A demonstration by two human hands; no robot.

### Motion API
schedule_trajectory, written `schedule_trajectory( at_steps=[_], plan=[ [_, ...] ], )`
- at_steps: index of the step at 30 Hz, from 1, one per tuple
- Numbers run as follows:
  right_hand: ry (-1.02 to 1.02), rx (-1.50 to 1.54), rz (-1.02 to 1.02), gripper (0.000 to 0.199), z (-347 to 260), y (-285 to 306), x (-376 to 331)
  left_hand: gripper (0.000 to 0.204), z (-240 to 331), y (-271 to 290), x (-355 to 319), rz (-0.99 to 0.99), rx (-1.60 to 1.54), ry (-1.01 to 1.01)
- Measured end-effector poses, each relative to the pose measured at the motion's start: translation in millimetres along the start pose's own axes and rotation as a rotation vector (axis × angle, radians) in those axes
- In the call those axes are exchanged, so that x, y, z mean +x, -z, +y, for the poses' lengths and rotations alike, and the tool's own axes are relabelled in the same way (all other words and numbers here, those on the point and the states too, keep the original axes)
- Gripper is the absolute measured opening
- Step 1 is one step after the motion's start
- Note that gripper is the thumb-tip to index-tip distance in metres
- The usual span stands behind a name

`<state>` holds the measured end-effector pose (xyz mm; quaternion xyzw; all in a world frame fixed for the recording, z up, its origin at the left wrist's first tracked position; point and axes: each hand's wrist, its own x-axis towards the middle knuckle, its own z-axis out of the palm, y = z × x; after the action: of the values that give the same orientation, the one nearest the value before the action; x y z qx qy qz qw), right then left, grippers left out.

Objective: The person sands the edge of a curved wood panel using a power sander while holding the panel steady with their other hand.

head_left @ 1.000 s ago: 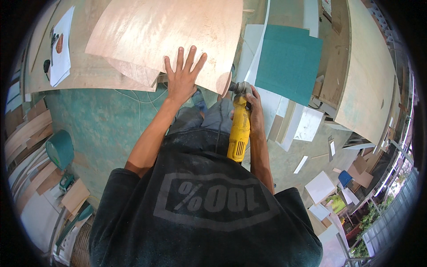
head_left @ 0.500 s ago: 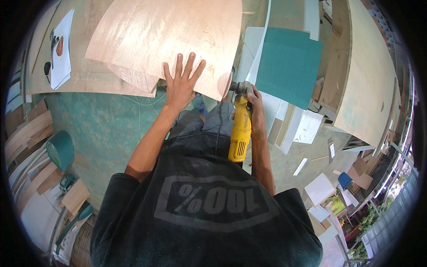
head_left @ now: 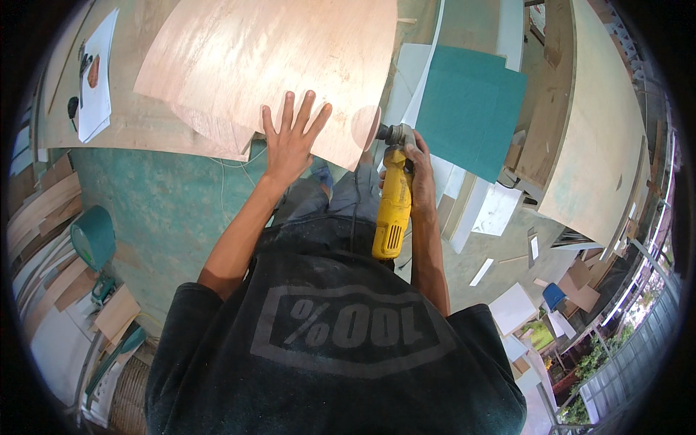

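A thin plywood sheet [head_left: 239, 51] with a curved edge lies over the workbench, its near corner jutting out past the bench. My left hand [head_left: 290, 145] rests flat on that near part, fingers spread. In my right hand [head_left: 420, 167] is a yellow angle grinder [head_left: 393, 206], gripped near its head, with its body pointing back toward me. The grinder's round disc [head_left: 366, 128] stands at the sheet's right edge, near the corner. A half-round, paler patch shows on the sheet there. Some of my right fingers are hidden behind the tool.
A green sheet [head_left: 471, 109] lies on white boards at the right. Beyond it stands a large wooden panel [head_left: 598, 138]. Papers [head_left: 98, 80] lie on the bench [head_left: 159, 138] at the far left. Offcuts [head_left: 47, 225] are stacked at left; a white board [head_left: 512, 309] lies at lower right.
The grinder's disc has shifted slightly up along the sheet's right edge. My left hand stays flat on the plywood, and the whole view has moved a little.
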<state>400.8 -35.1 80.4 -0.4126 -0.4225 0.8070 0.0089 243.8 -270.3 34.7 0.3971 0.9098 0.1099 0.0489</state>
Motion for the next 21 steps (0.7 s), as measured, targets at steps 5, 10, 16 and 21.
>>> schedule_trajectory(
  at_steps=[5,10,16,21],
  plan=[
    [-0.021,-0.005,0.005,0.080,-3,0,4,0.121,-1,2,0,-0.017,-0.011,-0.001],
    [-0.027,-0.017,0.005,0.079,-5,0,8,0.126,-1,1,0,-0.023,0.020,-0.013],
    [-0.036,-0.023,0.007,0.080,-9,-1,13,0.120,0,4,0,-0.024,-0.004,-0.002],
    [-0.023,-0.021,-0.009,0.080,-16,-1,23,0.117,-2,6,1,-0.046,-0.015,0.007]
  ],
)
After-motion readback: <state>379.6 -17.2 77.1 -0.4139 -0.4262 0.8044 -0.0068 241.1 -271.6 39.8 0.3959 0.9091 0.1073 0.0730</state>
